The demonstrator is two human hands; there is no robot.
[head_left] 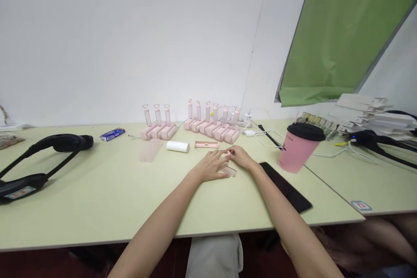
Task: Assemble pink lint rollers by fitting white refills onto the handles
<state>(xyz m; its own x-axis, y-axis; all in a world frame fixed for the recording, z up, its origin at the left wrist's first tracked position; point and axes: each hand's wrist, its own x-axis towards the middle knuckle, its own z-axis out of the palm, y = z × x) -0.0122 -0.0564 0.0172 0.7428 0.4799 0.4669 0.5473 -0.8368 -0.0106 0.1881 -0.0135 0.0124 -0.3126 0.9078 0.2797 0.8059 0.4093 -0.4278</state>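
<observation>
My left hand (211,166) lies over a clear plastic cap (230,170) on the pale green table (97,200), fingers stretched toward my right hand (240,157). The right hand's fingers are curled and pinched at the cap's far end, where the two hands meet. Just beyond them lie a white roll (177,146) and a pink handle piece (206,144). A translucent pink cover (150,150) lies to the left of the roll.
Two groups of pink lint rollers (211,126) stand at the back by the wall. A pink cup with a black lid (299,147) and a black tablet (286,186) are on the right. A black neck-worn device (42,156) lies at left, cables and boxes (365,113) at far right.
</observation>
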